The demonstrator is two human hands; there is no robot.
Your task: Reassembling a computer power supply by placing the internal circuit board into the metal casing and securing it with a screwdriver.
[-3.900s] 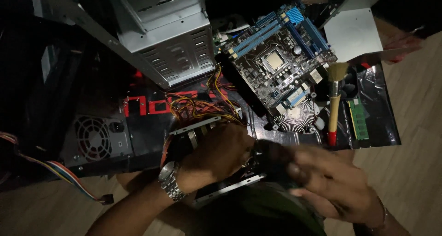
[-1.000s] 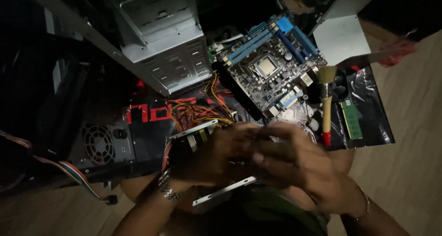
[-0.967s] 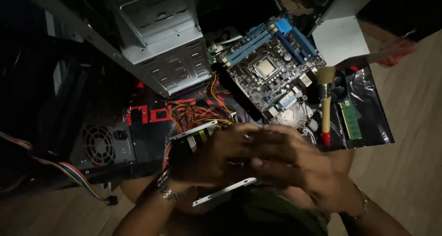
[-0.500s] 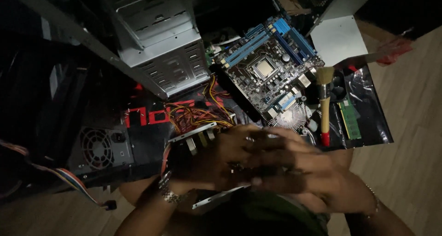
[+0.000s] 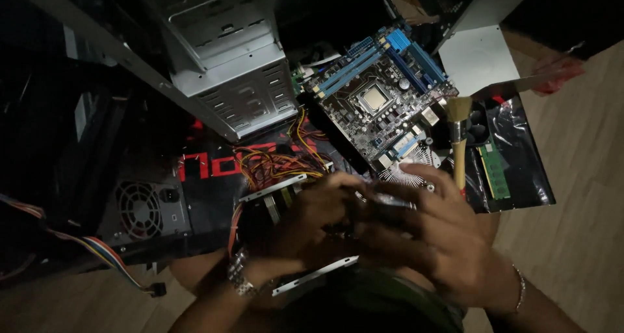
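Dim floor w/ PC parts; drive (image 5: 286,203) between left hand (image 5: 312,222) & right hand (image 5: 429,242).

We count two hands: left hand (image 5: 312,226), right hand (image 5: 432,242). Beyond them: one motherboard (image 5: 377,99), one brush (image 5: 458,144), one memory stick (image 5: 495,170), one power supply (image 5: 143,209).

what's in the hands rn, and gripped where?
Both hands hold a metal-framed computer part: left hand over its top middle, right hand at its right end. Exact finger contact is blurred.
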